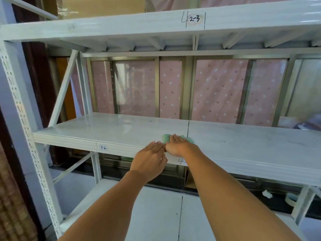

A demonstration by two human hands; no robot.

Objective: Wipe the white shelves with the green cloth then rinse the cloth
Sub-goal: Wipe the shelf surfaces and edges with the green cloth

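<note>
Cloth (166, 138) under right hand (177, 145)

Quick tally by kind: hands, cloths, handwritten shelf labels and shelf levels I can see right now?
Bare hands: 2, the left hand and the right hand
Green cloth: 1
Handwritten labels: 2, "2-3" and "3-2"
White shelf levels: 3, the top, middle and bottom
Total: 8

Behind the rack I see a sliding window (173, 87) with metal frames, covered by a pink dotted curtain (220, 91) that daylight glows through. A dark wooden door frame (34, 80) stands at my left, a cardboard box (104, 5) sits up top, and a woven mat (12, 202) fills the lower left corner.
</note>
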